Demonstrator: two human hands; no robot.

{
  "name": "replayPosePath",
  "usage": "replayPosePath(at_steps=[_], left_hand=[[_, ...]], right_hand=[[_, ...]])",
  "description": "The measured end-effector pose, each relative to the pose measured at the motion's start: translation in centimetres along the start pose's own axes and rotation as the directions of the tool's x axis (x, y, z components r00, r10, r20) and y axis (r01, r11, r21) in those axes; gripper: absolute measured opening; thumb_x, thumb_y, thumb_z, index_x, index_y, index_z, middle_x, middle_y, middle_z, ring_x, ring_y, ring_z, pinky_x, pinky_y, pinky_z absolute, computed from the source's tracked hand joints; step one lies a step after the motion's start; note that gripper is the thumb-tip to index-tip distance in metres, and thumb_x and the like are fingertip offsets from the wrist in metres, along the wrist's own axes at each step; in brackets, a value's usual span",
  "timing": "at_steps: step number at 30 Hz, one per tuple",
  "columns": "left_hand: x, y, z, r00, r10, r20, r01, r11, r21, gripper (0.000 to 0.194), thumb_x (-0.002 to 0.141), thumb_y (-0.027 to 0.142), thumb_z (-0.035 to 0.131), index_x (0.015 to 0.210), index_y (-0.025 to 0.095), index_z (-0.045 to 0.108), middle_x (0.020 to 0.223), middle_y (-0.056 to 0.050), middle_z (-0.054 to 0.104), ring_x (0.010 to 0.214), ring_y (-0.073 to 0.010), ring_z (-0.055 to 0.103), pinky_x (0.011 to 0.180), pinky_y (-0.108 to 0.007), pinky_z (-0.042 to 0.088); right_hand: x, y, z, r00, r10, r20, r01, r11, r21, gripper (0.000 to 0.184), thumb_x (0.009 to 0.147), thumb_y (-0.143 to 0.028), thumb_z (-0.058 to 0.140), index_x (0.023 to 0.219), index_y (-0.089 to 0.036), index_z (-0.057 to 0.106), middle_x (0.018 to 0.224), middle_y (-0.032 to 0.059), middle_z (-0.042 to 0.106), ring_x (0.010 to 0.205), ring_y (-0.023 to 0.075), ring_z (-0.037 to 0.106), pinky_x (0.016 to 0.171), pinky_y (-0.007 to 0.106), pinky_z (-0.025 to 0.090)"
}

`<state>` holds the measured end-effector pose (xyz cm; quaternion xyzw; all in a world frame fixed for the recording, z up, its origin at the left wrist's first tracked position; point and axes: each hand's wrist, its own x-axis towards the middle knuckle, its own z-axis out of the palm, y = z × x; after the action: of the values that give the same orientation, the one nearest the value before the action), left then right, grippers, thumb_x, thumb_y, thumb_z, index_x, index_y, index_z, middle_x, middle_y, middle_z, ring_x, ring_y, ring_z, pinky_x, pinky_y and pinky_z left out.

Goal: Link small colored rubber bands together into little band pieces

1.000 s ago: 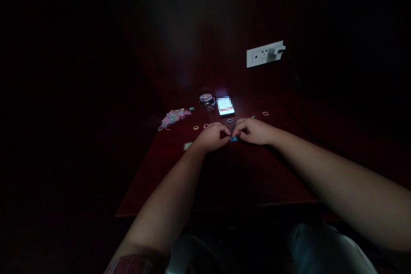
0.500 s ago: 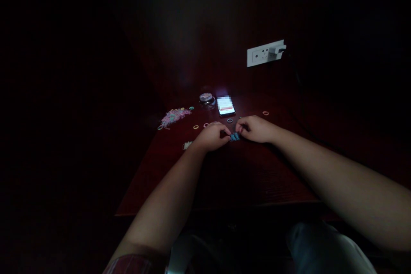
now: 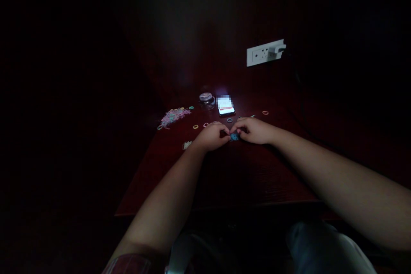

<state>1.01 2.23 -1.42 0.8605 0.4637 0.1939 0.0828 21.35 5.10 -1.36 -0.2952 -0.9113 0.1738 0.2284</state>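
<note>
A small heap of blue rubber bands [image 3: 234,137] lies on the dark red table between my two hands. My left hand [image 3: 210,136] is at its left side, thumb and forefinger closed close together at the edge of the bands; what sits between the tips is too small to make out. From the right, my right hand [image 3: 255,130] reaches over the heap. Its forefinger stretches to my left fingertips, while the thumb stays apart by the bands. A grey-blue hair tie [image 3: 229,120] rests just behind the hands.
Behind the hands are a lit phone [image 3: 226,105] and a round clear jar [image 3: 206,99]. A multicoloured pile of bands [image 3: 175,117] lies left, and a pale bunch [image 3: 186,145] by my left wrist. Loose ties include yellow [image 3: 195,127] and orange [image 3: 265,112]. A wall socket [image 3: 266,53] holds a plug.
My right forefinger has moved left and meets my left fingertips. The blue bands look looser and more spread. My left hand has hardly moved.
</note>
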Motion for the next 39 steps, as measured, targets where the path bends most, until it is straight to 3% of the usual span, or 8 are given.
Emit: replayPosePath(at_steps=[6,19,23,27,33,39], left_hand=[[0.00,0.19,-0.11,1.000,-0.010,0.005,0.010,1.000,-0.007,0.016,0.079,0.028,0.062,0.091,0.021,0.070,0.094,-0.005,0.066,0.092,-0.0194,0.059,0.089,-0.035,0.045],[0.02,0.12,0.00,1.000,-0.011,0.005,0.011,1.000,-0.010,0.016,0.079,0.025,0.060,0.091,0.021,0.070,0.094,-0.004,0.065,0.092,-0.0190,0.059,0.088,-0.034,0.045],[0.02,0.30,-0.10,0.999,-0.032,0.013,0.032,0.999,-0.012,0.018,0.078,0.021,0.058,0.092,0.021,0.070,0.094,-0.004,0.066,0.095,-0.0194,0.059,0.091,-0.034,0.045],[-0.04,0.33,-0.19,0.999,-0.037,0.009,0.038,0.999,-0.015,0.024,0.075,0.016,0.056,0.095,0.021,0.070,0.096,-0.004,0.065,0.089,-0.0178,0.060,0.089,-0.033,0.047],[-0.02,0.19,-0.02,1.000,-0.008,0.005,0.008,1.000,-0.015,0.020,0.077,0.024,0.060,0.095,0.020,0.069,0.095,-0.005,0.065,0.090,-0.0187,0.060,0.085,-0.033,0.048],[0.18,0.16,0.40,1.000,0.011,0.000,-0.011,1.000,-0.015,0.018,0.080,0.029,0.059,0.093,0.020,0.068,0.096,-0.006,0.065,0.093,-0.0188,0.059,0.086,-0.033,0.047]], right_hand=[[0.03,0.39,0.04,0.999,0.009,0.038,-0.009,1.000,-0.007,0.026,0.071,-0.010,0.053,0.086,-0.018,0.072,0.079,0.0030,0.063,0.070,0.0134,0.054,0.066,0.024,0.040],[0.06,0.37,0.14,0.998,0.004,0.059,-0.004,1.000,-0.003,0.032,0.072,-0.009,0.053,0.093,-0.020,0.074,0.079,0.0027,0.061,0.071,0.0134,0.053,0.068,0.024,0.040],[0.04,0.27,0.01,1.000,-0.003,0.019,0.003,1.000,0.002,0.031,0.075,-0.010,0.051,0.093,-0.020,0.074,0.084,0.0040,0.062,0.072,0.0128,0.054,0.068,0.023,0.040],[0.07,0.24,-0.19,0.998,0.048,-0.036,-0.048,0.999,-0.001,0.023,0.074,-0.014,0.054,0.088,-0.018,0.072,0.077,0.0026,0.062,0.067,0.0118,0.053,0.062,0.023,0.039],[0.15,0.31,0.12,0.988,0.151,0.035,-0.153,0.987,0.048,0.015,0.074,-0.024,0.060,0.084,-0.017,0.069,0.071,0.0007,0.064,0.060,0.0108,0.054,0.056,0.022,0.037],[0.23,0.01,0.39,0.989,0.145,0.038,-0.146,0.989,0.038,0.018,0.075,-0.030,0.062,0.085,-0.017,0.070,0.071,0.0006,0.064,0.060,0.0105,0.053,0.056,0.022,0.036]])
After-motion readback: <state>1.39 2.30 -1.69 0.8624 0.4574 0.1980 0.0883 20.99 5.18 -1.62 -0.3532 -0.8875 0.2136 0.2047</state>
